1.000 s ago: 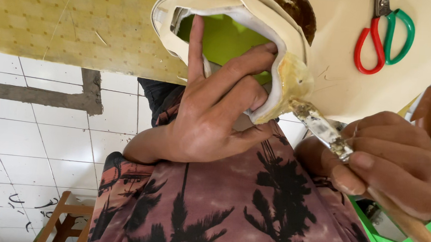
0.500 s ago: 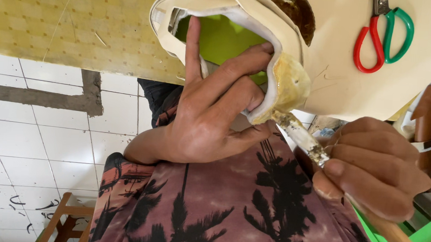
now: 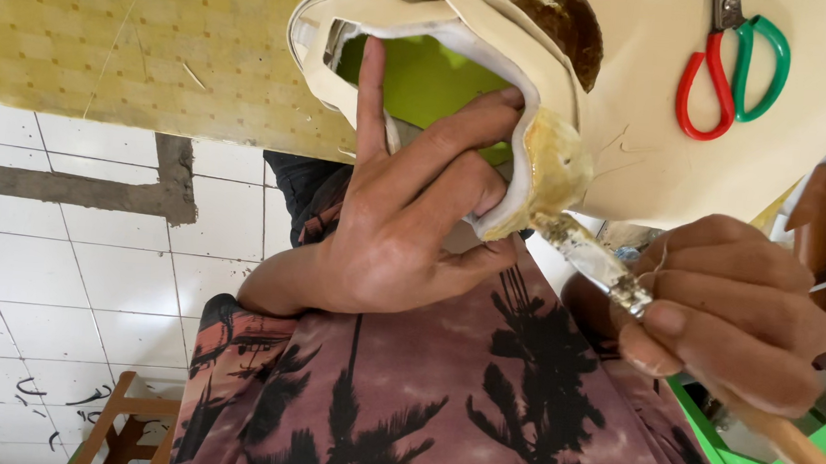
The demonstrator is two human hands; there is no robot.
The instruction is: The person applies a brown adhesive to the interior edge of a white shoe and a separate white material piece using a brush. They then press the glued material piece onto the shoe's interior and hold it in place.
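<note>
White tiled floor (image 3: 67, 268) with grey grout, a yellow dotted board (image 3: 147, 49) at the top, a cream sheet (image 3: 665, 171) to its right. My left hand (image 3: 403, 231) is closed around the shoe upper (image 3: 462, 63): index finger straight up inside the opening against the green lining (image 3: 432, 80), the other fingers curled over the cream rim, thumb under the heel end. The heel end is coated in yellowish glue (image 3: 555, 169). My right hand (image 3: 743, 310) is shut tight on a brush (image 3: 602, 267): fingers wrapped round the wooden handle, thumb pressing the metal ferrule. The brush tip touches the glued heel end from below. The upper sits at the near edge of the cream sheet, over my lap. Red-and-green scissors (image 3: 734, 65) lie on the sheet near its right edge, well apart from the upper. A brown round thing (image 3: 564, 21) is just behind the upper. Palm-print shorts (image 3: 441, 396) below. Wooden stool (image 3: 129, 430) on the floor bottom left, green frame (image 3: 772, 455) bottom right.
</note>
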